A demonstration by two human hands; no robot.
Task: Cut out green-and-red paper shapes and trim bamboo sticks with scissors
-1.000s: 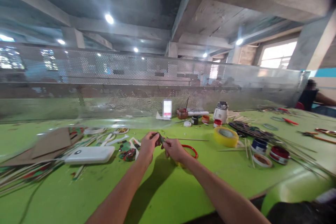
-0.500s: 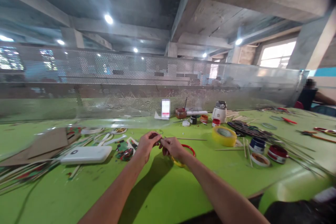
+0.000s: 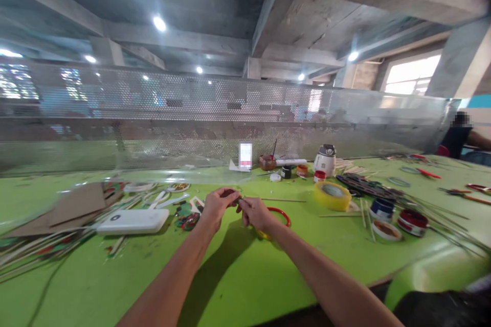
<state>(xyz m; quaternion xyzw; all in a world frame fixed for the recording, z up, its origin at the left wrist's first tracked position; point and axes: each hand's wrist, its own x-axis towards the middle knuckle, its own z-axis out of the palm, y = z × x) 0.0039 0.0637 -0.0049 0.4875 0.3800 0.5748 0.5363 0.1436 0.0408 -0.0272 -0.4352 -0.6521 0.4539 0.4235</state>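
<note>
Green table (image 3: pixel 134 276) fills the lower view, perf. metal screen (image 3: pixel 172 97) running along its far side. Far R, a person (image 3: pixel 454 135) in a dark top sits beyond the table's end. Over on the L, flat brown cardboard (image 3: pixel 79 207) lies w/ long strips (image 3: pixel 42 248) fanned beside it, white rect. device (image 3: pixel 132 221) near them.

Mid-table now: L hand (image 3: pixel 218 207) closed in a pinch, R hand (image 3: pixel 255 213) closed too, fingertips meeting L's, both gripping the sm. dark pc (image 3: pixel 239 201) btwn them. R wrist cuts across the view of the red/yellow ring (image 3: pixel 286 214) on the table, hiding part of it.

R of centre, pile of dark flat pcs (image 3: pixel 362 185) behind the jars, then white bottle (image 3: pixel 325 162) upright w/ dark lid, and yellow tape roll (image 3: pixel 320 202) lying flat in front of it. Nearer: dk red jar (image 3: pixel 413 224), dk blue jar (image 3: pixel 380 210), open tub (image 3: pixel 387 231) w/ brownish contents just beside the blue. White-screened phone-like item (image 3: pixel 245 155) stands by the screen; black jar (image 3: pixel 286 172), orange jar (image 3: pixel 302 170) & sm. red jar (image 3: pixel 319 176) R of it. Thin stick (image 3: pixel 286 200) lies just past R hand.

Smallest, the held pc: dark, held above the table, mostly covered by fingers; shape & material can't be made out.
</note>
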